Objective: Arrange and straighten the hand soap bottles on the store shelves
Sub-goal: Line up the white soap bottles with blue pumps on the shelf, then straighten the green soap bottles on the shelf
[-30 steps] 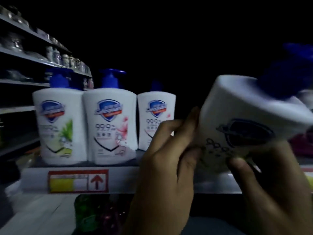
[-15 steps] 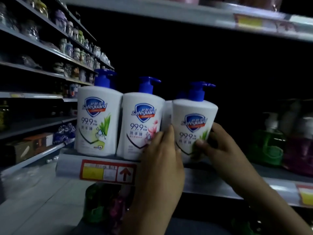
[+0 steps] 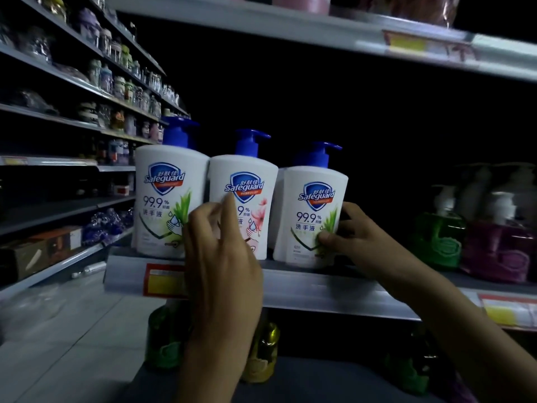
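Note:
Three white Safeguard soap bottles with blue pumps stand upright in a row at the front of the shelf (image 3: 334, 289). The left bottle (image 3: 162, 205) has a green leaf label. The middle bottle (image 3: 252, 184) has a pink flower label. The right bottle (image 3: 308, 216) has a green leaf label, and a fourth white bottle shows partly behind it. My right hand (image 3: 357, 237) grips the right bottle's lower right side, thumb on its front. My left hand (image 3: 220, 245) hovers in front of the middle bottle, fingers loosely apart, holding nothing.
Green (image 3: 436, 237) and purple (image 3: 497, 248) pump bottles stand further right on the same shelf. An upper shelf (image 3: 319, 27) overhangs. More bottles (image 3: 162, 341) sit on the shelf below. Stocked shelving (image 3: 96, 91) lines the aisle on the left. A red and yellow price tag (image 3: 162, 280) is on the shelf edge.
The carried bottle came down from a tilt onto the shelf and now stands upright at the right end of the row. My left hand has let go of it and shifted left.

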`<state>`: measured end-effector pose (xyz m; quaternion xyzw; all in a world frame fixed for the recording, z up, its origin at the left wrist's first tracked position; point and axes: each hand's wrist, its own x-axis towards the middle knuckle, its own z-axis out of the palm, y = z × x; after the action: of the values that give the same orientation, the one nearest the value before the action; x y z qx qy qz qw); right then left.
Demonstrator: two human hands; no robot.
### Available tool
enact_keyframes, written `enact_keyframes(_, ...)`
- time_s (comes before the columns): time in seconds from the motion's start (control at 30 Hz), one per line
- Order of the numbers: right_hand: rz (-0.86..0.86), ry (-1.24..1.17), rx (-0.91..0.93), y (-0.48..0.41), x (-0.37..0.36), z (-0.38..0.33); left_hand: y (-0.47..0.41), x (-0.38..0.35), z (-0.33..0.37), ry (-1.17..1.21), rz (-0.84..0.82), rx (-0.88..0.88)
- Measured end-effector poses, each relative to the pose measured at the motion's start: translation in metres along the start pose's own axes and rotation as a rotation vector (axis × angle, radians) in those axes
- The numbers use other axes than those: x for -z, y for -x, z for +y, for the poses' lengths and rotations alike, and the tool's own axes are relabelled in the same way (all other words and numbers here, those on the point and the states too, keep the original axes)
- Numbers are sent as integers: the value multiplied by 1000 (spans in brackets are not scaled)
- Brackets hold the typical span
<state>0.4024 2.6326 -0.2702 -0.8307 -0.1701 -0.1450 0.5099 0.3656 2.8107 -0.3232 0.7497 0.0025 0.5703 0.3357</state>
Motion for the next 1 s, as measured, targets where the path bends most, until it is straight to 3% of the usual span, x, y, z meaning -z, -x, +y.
enact_keyframes(0.37, 24, 75, 47, -2, -12, -2, 2, 2, -14, -162, -172, 10)
enact_keyframes(0.77, 56, 215, 79, -1, -17, 1, 6, 2, -11, -139, -132, 12)
enact_keyframes(0.83, 161, 376, 147, 6, -20, 4, 8, 4, -11, -95, -85, -15)
enact_keyframes(0.9, 401, 550, 311, 20, -24, 7, 12, 7, -13, -67, -21, -102)
enact_keyframes(1.0, 579, 534, 642, 51, -32, 20, 30, 10, -26, -32, 17, -361)
